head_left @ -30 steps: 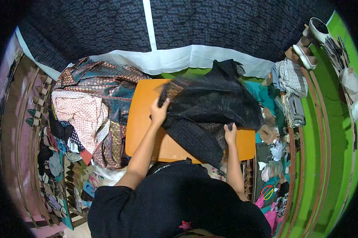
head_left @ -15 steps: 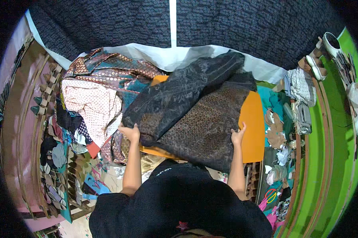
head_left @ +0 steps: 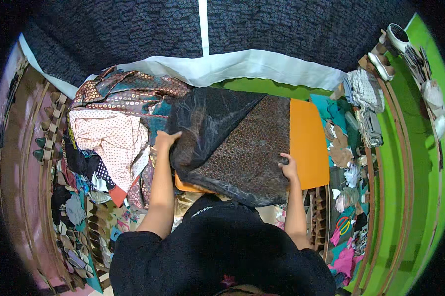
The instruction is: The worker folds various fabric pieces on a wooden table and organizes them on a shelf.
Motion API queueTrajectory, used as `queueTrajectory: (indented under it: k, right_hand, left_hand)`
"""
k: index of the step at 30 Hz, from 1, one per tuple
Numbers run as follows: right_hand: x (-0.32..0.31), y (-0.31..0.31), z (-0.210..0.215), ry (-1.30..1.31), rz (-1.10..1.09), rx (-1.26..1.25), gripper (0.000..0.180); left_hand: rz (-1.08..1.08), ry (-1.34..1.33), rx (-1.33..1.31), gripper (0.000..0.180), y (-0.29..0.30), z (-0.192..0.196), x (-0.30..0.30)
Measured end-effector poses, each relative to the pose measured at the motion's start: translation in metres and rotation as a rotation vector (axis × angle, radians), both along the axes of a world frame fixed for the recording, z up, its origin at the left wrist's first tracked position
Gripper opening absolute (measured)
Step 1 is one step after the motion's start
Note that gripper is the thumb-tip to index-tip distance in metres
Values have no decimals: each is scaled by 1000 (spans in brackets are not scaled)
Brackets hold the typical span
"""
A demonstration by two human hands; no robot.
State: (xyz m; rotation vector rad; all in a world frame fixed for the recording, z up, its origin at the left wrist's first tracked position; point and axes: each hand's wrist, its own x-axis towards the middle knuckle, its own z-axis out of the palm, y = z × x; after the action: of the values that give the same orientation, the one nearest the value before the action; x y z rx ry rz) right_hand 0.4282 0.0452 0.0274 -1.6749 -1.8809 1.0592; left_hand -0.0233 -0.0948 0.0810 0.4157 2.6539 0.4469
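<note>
A sheer black fabric (head_left: 244, 143) with a brownish woven pattern lies over an orange board (head_left: 309, 143), which shows bare on the right and along the near left corner. A plain dark fold of the fabric runs diagonally across its left part. My left hand (head_left: 167, 139) grips the fabric's left edge, thumb on top and fingers partly hidden beneath. At the right edge, my right hand (head_left: 289, 166) pinches the cloth between thumb and fingers. Just left of my left hand lies a white dotted cloth (head_left: 109, 133) on top of a brown and teal patterned cloth (head_left: 129, 86).
Yellow-and-red scissors (head_left: 343, 226) lie among scraps at the lower right. Folded cloths (head_left: 368, 93) and pale shoes (head_left: 381, 66) sit on the right side. Dark curtains (head_left: 133, 34) with white borders hang at the far side. Wooden racks (head_left: 50, 123) stand on the left.
The fabric's far end, bunched up and raised before, now lies down flatter over the board. Both hands still hold its edges; the left has moved up and slightly right.
</note>
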Motion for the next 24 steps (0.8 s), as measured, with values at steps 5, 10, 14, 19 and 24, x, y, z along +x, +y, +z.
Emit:
queueTrajectory:
  k: [5, 10, 14, 19, 24]
  right_hand:
    - [36, 35, 26, -23, 10, 137, 41]
    - [65, 61, 59, -101, 45, 319, 50]
    - [76, 56, 66, -44, 1, 334, 48]
    - [108, 35, 35, -81, -61, 211, 50]
    - [127, 37, 10, -334, -12, 201, 51]
  left_hand:
    - [-208, -13, 284, 42, -4, -34, -24]
    - [-172, 255, 1215, 29, -14, 20, 16]
    - [-16, 401, 1235, 26, -64, -1, 66]
    - [-7, 227, 727, 21, -130, -87, 85]
    - [73, -180, 706, 49, -111, -102, 24]
